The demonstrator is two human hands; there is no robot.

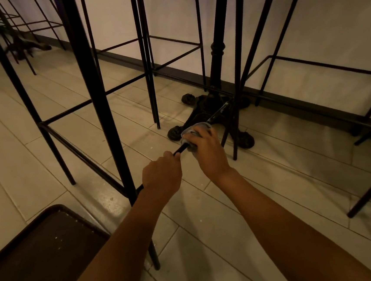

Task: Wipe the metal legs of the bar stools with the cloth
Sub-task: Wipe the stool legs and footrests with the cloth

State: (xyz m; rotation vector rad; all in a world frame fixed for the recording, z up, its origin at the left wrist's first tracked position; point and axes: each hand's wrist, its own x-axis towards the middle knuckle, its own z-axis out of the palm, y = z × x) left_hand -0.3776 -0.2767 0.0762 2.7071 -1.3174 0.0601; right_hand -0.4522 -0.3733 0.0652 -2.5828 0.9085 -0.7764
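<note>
Left hand (160,173) is gripping the stool's low crossbar (181,149) to steady it, while just beyond it the right hand (205,148) is squeezing the cloth (189,132) around that bar

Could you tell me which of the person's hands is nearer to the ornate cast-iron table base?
Right. The right hand, wrapping the cloth around the footrest bar, sits just before the table base; the left hand grips the bar farther back.
</note>
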